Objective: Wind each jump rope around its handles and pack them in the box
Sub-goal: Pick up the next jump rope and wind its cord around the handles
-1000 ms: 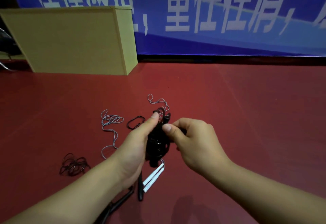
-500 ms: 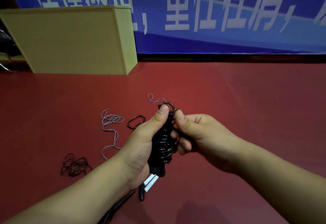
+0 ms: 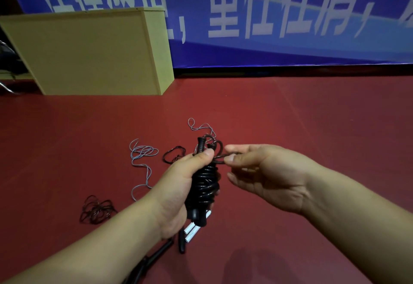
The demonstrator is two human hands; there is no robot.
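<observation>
Left hand wraps its fingers round the black jump rope, cord coiled tight about the upright handles, held above the red floor. Right hand pinches the cord's loose end just beside the left thumb. On the floor lie a grey-blue cord, dark tangles and white handles; the tan box stands well apart.

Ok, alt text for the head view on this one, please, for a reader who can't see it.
A left hand grips a black jump rope wound around its handles, while the right hand pinches the rope's loose end near the top. Below them, on a red floor, lie a grey rope, dark rope tangles and white handles; a tan box stands behind.
</observation>
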